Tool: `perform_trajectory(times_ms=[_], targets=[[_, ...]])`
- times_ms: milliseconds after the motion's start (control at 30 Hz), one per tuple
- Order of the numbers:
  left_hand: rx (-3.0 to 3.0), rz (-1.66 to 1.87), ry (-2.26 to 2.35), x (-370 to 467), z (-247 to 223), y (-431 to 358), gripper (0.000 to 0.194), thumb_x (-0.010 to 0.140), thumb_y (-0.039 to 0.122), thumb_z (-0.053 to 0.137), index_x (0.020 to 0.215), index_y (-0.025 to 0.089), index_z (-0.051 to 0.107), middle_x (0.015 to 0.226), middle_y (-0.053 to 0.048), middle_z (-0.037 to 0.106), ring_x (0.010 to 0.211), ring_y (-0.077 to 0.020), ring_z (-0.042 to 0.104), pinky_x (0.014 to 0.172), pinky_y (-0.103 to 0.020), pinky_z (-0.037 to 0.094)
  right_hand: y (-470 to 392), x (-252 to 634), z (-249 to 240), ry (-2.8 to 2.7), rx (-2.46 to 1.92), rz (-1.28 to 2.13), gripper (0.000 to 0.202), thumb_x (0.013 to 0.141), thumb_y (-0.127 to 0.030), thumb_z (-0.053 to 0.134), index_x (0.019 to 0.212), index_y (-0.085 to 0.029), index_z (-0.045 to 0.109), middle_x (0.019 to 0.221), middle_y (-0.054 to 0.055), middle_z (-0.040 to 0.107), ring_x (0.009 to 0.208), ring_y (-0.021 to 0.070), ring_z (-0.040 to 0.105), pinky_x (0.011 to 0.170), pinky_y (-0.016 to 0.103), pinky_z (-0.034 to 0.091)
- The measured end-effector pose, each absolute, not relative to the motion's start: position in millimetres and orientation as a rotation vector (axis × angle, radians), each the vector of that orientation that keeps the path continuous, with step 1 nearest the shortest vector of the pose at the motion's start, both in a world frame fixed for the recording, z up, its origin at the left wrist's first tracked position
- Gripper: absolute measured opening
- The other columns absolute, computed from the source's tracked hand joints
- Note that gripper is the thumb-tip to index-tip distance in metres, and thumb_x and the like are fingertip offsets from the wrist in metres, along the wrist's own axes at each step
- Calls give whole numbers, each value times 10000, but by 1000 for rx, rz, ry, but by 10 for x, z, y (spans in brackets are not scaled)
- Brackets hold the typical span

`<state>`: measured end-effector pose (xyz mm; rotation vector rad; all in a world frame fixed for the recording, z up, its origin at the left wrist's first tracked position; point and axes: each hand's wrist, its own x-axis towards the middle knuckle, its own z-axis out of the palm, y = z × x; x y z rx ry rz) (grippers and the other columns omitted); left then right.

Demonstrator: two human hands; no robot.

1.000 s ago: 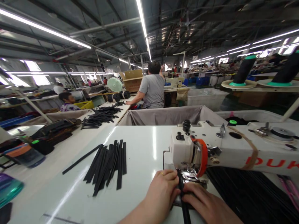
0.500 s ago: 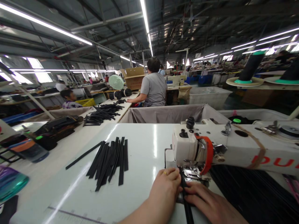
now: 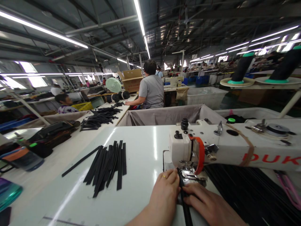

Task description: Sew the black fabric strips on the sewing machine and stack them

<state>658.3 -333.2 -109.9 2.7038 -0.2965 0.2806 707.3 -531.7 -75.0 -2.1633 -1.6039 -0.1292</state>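
A white sewing machine (image 3: 181,147) with an orange-red guard stands at the right. Under its needle area runs a narrow black strip (image 3: 186,211), which continues toward me. My left hand (image 3: 166,188) lies along the strip's left side, fingers together and fingertips pressed on it beside the metal presser parts. From the right, my right hand (image 3: 203,199) pinches the same strip just below the needle plate. The fingertips of both hands partly cover the strip. Left of the machine, a loose pile of short black strips (image 3: 108,166) lies on the pale tabletop (image 3: 138,157).
Long black material (image 3: 244,191) lies beneath the machine arm. Thread cones (image 3: 242,69) stand at the right. Cups, bags and more black strips (image 3: 101,117) lie at the left. Beyond a cloth-lined bin (image 3: 164,115), a person in grey (image 3: 152,89) sits with their back turned.
The whole view has shifted slightly, so the machine and pile appear further left. Both hands keep nearly the same hold on the strip by the needle.
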Motion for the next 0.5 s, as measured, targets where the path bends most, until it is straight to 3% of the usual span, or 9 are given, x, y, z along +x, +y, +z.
perform_trajectory(times_ms=[133, 367, 500], targets=[[2613, 349, -271, 6553, -1003, -3343, 264, 939, 164, 544, 1191, 179, 621, 1317, -104, 610, 1254, -260, 526, 1069, -446, 455, -5289, 7055, -718, -1562, -2167, -85, 417, 667, -308, 725, 1066, -198, 679, 1103, 113, 675, 1006, 274, 647, 865, 326, 536], [2527, 389, -240, 6531, -864, -3360, 257, 891, 96, 540, 1108, 178, 649, 1250, -92, 643, 1182, -260, 556, 1036, -455, 485, -5255, 6999, -681, -1625, -2148, -69, 205, 691, -227, 734, 885, -231, 670, 917, 43, 679, 880, 226, 635, 777, 306, 520], [2514, 384, -221, 6540, -844, -3364, 236, 884, 81, 523, 1054, 172, 658, 1228, -88, 648, 1146, -266, 558, 1011, -464, 495, -5215, 7011, -755, -1537, -2153, -77, 245, 642, -189, 723, 879, -209, 662, 896, 43, 659, 861, 225, 619, 748, 317, 516]])
